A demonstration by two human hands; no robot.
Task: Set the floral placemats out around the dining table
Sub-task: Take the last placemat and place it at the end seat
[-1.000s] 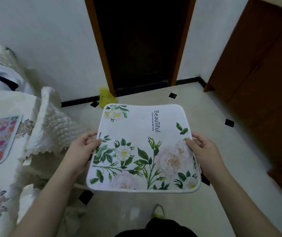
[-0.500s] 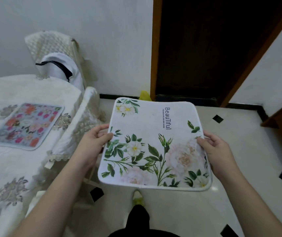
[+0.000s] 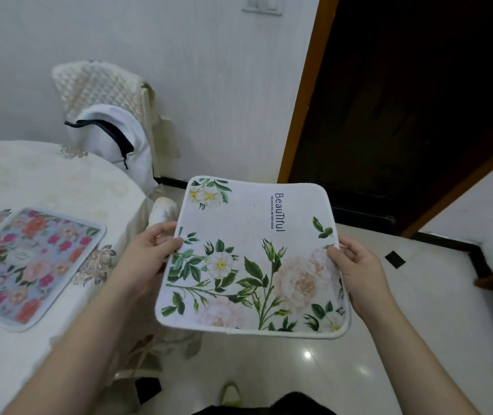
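Presently, both hands grip one white placemat (image 3: 254,259) printed with pale flowers, green leaves and the word "BeauTiful". The left hand (image 3: 149,253) pinches the mat's left edge, thumb on the printed face and fingers curled underneath. The right hand (image 3: 359,271) clamps the right edge in the same way, thumb on top. The mat is held roughly level in the air over the tiled floor (image 3: 418,324), just to the right of the dining table (image 3: 44,175) and not touching it. Its far edge sags slightly between the two grips.

Compared with the frame half a second ago, the view has swung further left: more of the table now shows, and the dark doorway (image 3: 404,100) sits further right. The grip on the mat is unchanged.

A second placemat (image 3: 27,265), blue with pink and orange flowers, lies flat on the table's cream cloth near its right rim. Between the table and the held mat stands a chair back with a cream cover (image 3: 164,211), partly hidden by the left hand and the mat. A second chair (image 3: 98,88) with a quilted cover stands against the wall beyond the table, with a white garment (image 3: 113,139) draped over it. A light switch (image 3: 261,4) is on the wall above.
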